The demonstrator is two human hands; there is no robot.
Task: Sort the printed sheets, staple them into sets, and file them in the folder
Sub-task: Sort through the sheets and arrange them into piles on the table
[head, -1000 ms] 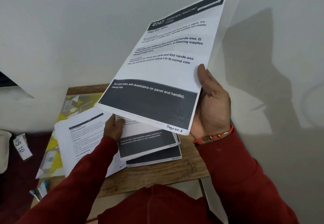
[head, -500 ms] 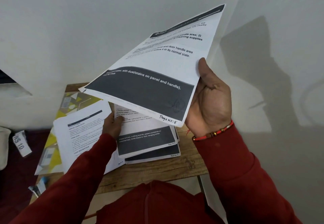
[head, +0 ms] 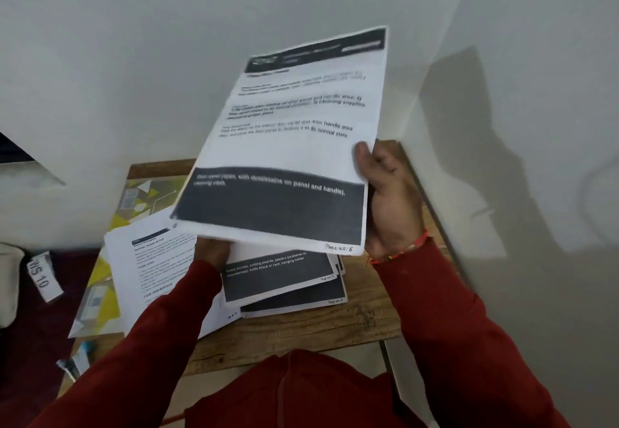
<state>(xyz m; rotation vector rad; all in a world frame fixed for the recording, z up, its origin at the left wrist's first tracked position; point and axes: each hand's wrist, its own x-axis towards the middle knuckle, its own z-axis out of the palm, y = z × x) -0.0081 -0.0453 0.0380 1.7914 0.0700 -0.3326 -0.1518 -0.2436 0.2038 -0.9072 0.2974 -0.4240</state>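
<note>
One sheet pinched at its right edge by the right hand, thumb on the printed face, fingers behind, so clamped on paper and lifted clear above the desk. Held tilted toward the eyes, probably to read the handwritten page number at the corner nearest the wrist; blurred, yet seemingly a five. Judged as sorting: checking where this page belongs before laying it down.

Below the grip and toward the body, two overlapping sheets with dark bottom bands, fanned so both corner numbers stay readable. Partly hidden under the lifted page, the left hand resting on that stack, likely pinning it in place; whether its fingers curl round anything cannot be told.

Further left of the grip, a second pile, text-heavy, at least one page on top, with more edges apparently beneath; exact count unclear. Under and beyond that pile, one yellow-patterned folder, lying flat, waiting for finished sets.

Farthest out, off the desk's left side, one white tag marked WS 10. No stapler recognisable; a small object near the desk's near-left corner too unclear to name. Stapling and filing not yet begun, by the look of loose pages.
</note>
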